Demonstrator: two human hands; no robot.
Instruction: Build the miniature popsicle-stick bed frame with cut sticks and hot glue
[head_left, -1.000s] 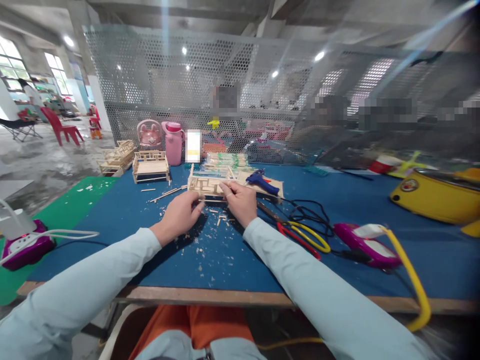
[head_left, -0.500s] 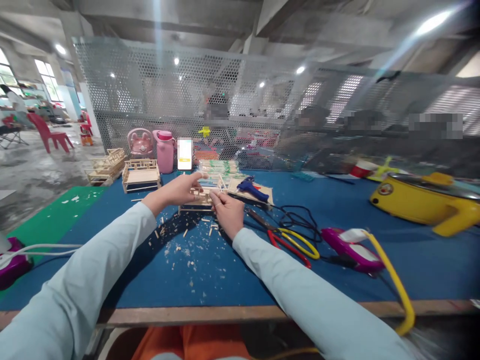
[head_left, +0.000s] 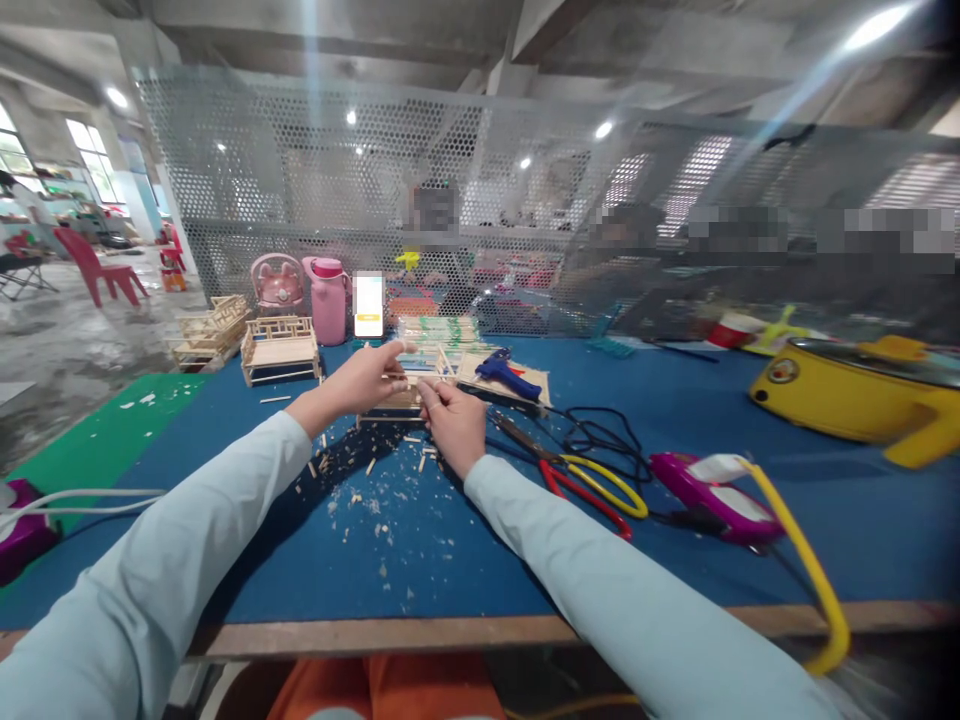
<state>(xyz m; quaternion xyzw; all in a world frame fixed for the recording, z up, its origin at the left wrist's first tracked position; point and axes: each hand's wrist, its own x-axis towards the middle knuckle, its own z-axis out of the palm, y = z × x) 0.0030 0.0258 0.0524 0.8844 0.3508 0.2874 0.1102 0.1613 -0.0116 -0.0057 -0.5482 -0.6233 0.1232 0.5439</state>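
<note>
A small stick-built wooden furniture model [head_left: 390,412] stands on the blue table, partly hidden by my hands. My left hand [head_left: 367,378] reaches over its left side, fingers and thumb bent around the upper sticks. From the right, my right hand [head_left: 459,425] pinches at the model's front top rail with thumb and forefinger; whether a loose stick is between the fingertips is too small to tell. A blue glue gun [head_left: 510,376] lies on a pale board just behind my right hand. Pliers with red and yellow handles [head_left: 574,480] lie to its right.
Finished-looking stick models [head_left: 281,350] stand back left, near a pink bottle [head_left: 328,302] and a lit phone [head_left: 368,305]. Stick bundles [head_left: 439,330] lie behind. Offcuts litter the blue tabletop [head_left: 330,570]. A purple power strip [head_left: 712,497] and yellow pot [head_left: 847,395] sit right, before a perforated screen [head_left: 300,150].
The view has shifted slightly, so things on the right appear a little farther right. Both hands stay at the model, with only slight finger movement.
</note>
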